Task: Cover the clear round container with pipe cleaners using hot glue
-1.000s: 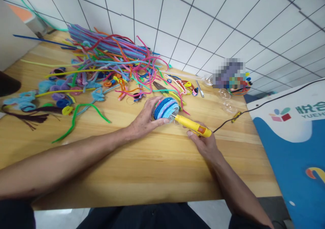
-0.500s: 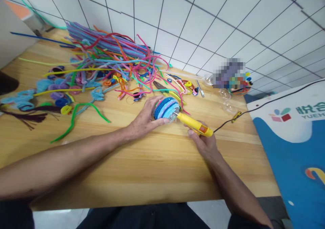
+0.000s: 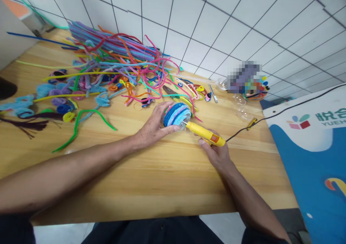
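Ball (image 3: 177, 113), one: wound with blue and pink fuzzy strips, its clear shell showing on the side facing the glue gun. It is sitting in the left hand (image 3: 152, 128), above the table (image 3: 162, 186); whether it is touching the wood, I cannot tell. Probably light; windings soft and liable to slide, shell smooth, stiff and perhaps brittle. Best hold: a broad, gentle cup around the wound side, fingers staying off the bare shell near the nozzle.

Left hand: curving around the ball, thumb lying along its near side.

Glue gun (image 3: 207, 134), yellow, one: stiff body, tip likely hot; the handle end is offering the safe grip. Its tip is pointing at the clear shell; contact is unclear.

Right hand (image 3: 218, 155): closing around the glue gun's body.

Pliers (image 3: 169, 91): lying just beyond the ball.
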The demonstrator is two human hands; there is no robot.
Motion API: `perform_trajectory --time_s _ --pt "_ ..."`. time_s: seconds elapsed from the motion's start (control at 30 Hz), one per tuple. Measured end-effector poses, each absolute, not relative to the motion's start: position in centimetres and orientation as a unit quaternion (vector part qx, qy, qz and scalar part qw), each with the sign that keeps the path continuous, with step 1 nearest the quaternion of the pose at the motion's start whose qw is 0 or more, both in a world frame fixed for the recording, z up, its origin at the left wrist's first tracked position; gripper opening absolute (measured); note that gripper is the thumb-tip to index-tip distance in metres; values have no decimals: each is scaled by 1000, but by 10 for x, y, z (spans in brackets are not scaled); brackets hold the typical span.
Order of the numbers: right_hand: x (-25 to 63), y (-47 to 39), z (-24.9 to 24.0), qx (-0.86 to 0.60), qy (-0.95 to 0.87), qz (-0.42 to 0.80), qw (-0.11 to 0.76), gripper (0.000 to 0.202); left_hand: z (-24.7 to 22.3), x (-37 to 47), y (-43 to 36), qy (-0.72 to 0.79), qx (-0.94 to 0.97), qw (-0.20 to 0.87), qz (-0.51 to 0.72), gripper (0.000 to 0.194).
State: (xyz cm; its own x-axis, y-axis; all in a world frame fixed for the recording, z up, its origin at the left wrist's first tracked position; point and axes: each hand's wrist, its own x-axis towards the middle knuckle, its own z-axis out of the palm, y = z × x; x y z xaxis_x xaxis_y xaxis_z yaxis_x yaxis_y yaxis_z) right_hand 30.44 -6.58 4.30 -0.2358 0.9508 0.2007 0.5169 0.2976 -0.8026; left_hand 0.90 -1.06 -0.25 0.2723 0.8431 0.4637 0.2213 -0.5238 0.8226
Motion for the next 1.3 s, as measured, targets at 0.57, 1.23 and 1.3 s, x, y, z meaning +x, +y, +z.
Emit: perform_trajectory --time_s 0.57,1.23,1.3 --pt "300 -67 46 -517 -702 319 372 29 -1 8 -10 366 728 328 478 85" --pt "292 -69 62 -531 -643 413 366 27 -3 10 -10 358 727 315 494 84" --pt "291 -68 63 -520 -652 421 356 27 -3 10 -10 360 728 312 494 84"
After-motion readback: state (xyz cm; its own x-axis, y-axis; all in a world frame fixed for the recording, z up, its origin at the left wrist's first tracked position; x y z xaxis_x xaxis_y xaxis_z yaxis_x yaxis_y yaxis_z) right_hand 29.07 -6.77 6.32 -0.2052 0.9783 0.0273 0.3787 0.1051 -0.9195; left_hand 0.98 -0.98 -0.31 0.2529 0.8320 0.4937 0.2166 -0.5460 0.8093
